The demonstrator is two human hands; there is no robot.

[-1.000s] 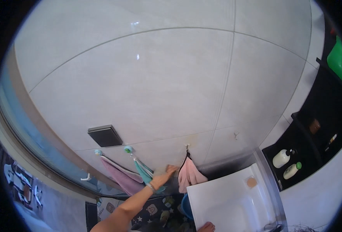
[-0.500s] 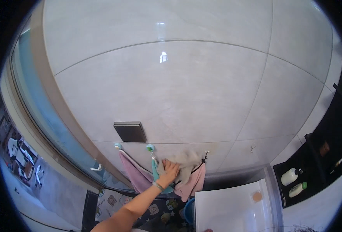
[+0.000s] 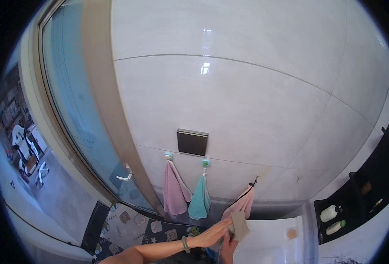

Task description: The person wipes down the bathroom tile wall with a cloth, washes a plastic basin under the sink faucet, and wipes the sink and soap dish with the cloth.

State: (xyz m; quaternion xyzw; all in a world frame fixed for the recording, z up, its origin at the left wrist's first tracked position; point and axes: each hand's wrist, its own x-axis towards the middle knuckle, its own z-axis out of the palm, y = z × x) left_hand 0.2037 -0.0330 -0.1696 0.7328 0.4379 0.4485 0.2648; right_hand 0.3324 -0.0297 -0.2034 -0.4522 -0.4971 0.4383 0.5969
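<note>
A folded grey-beige cloth (image 3: 239,225) is held low in front of me, at the left edge of a white surface. My left hand (image 3: 213,235), with a green bangle (image 3: 185,244) on its wrist, is closed on the cloth's left side. Just below, my right hand (image 3: 228,250) grips its lower edge, with part of the fingers hidden. Right behind the cloth hangs a pink towel (image 3: 246,201) from a wall hook. A teal towel (image 3: 199,200) and a purple towel (image 3: 176,193) hang further left.
The white surface (image 3: 265,240) lies to the right. A dark shelf niche holds two white bottles, a pump bottle (image 3: 328,214) and a green-capped bottle (image 3: 335,227). A dark square panel (image 3: 192,141) is on the tiled wall. At left stand a glass door (image 3: 77,88) and a patterned mat (image 3: 128,224).
The cloth has come away from the wall by the hooks, down and toward me. My right hand has come into view and holds it too. The view has turned left.
</note>
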